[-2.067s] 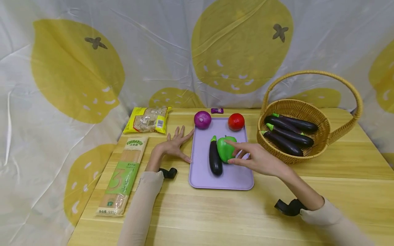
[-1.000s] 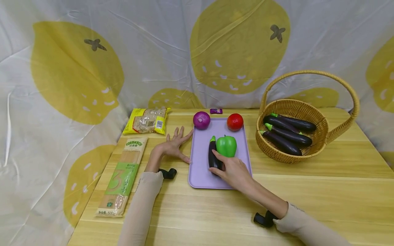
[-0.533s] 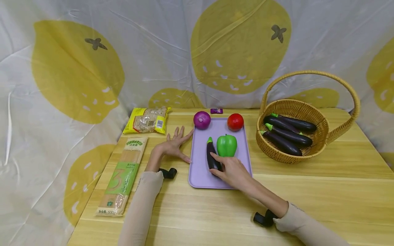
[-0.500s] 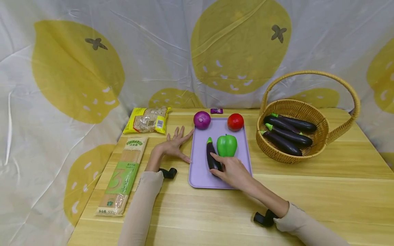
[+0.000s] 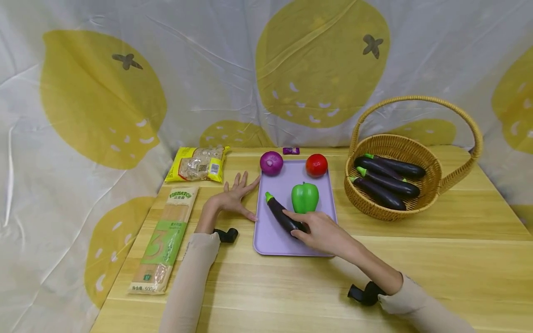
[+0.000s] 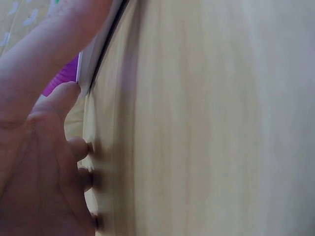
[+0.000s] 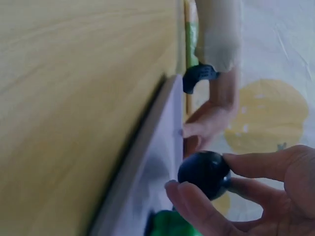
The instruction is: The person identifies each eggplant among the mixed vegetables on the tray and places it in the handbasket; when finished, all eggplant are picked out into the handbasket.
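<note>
A dark eggplant [image 5: 278,215] with a green stem lies slanted on the lilac tray [image 5: 268,245], its stem toward the far left. My right hand [image 5: 322,233] pinches it near its blunt end between thumb and fingers; the right wrist view shows that rounded end [image 7: 203,172] raised in the fingers. Beside it on the tray sits a green bell pepper [image 5: 305,196]. A purple onion [image 5: 271,163] and a red tomato [image 5: 316,165] are at the tray's far corners. My left hand [image 5: 233,199] has its fingers spread, with thumb and index finger at the tray's left edge.
At the right stands a tall-handled wicker basket [image 5: 368,206] with several eggplants [image 5: 393,182]. On the left lie a yellow food bag [image 5: 195,164] and a spaghetti pack [image 5: 164,240]. A small purple packet [image 5: 290,151] is behind the tray, near the patterned cloth [image 5: 208,78].
My right hand has come in from the pepper's right side and gripped the eggplant. The eggplant has moved away from the pepper and turned, stem to the left. The left hand has stayed in place.
</note>
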The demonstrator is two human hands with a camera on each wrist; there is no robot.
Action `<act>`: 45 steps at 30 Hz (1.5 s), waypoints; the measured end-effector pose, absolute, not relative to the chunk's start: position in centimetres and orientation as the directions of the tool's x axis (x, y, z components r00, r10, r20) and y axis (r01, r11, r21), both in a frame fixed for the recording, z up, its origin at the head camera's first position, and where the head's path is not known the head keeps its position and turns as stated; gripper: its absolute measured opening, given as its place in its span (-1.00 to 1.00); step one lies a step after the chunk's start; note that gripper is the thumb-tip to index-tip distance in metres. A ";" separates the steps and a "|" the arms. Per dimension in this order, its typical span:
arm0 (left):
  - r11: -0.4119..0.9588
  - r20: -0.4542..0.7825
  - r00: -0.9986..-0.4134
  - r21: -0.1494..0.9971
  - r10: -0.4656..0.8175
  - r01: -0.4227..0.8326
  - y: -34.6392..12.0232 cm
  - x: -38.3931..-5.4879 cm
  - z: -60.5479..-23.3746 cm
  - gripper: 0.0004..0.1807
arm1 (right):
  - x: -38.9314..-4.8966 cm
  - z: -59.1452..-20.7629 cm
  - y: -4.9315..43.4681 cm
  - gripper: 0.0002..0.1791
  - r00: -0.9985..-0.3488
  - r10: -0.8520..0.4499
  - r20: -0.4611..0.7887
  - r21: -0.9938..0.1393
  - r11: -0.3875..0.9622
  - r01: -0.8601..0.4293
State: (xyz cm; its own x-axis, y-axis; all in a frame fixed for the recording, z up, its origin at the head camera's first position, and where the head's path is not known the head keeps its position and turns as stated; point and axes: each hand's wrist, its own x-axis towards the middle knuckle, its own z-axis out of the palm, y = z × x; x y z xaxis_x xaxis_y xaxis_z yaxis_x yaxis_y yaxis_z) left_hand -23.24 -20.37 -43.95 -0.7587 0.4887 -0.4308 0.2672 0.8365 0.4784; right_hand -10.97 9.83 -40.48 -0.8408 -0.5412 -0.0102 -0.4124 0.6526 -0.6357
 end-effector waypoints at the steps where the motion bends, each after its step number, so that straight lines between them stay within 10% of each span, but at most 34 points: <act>1: 0.836 -0.430 -0.759 0.478 0.489 0.268 -20.4 -23.2 -43.9 0.45 | -11.1 -40.3 10.1 -0.41 -0.833 -0.553 -0.015 -0.639 0.646 -0.418; 34: 0.826 -0.425 -0.754 0.493 0.501 0.271 -20.3 -23.1 -43.8 0.46 | -19.8 -30.7 28.0 -0.36 -0.741 -0.636 -0.216 -0.821 0.529 -0.214; 45: 0.830 -0.427 -0.756 0.489 0.496 0.268 -20.4 -23.2 -44.0 0.46 | -22.0 -30.9 33.5 -0.39 -0.641 -0.731 -0.234 -0.783 0.532 -0.321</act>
State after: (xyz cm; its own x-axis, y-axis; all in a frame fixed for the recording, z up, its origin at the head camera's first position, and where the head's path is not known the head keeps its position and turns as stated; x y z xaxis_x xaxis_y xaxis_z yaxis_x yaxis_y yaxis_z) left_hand -23.16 -20.43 -43.97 -0.7562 0.4957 -0.4271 0.2683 0.8303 0.4886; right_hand -21.97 33.50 -30.86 -0.6405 -0.7313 -0.2343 -0.3210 0.5322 -0.7834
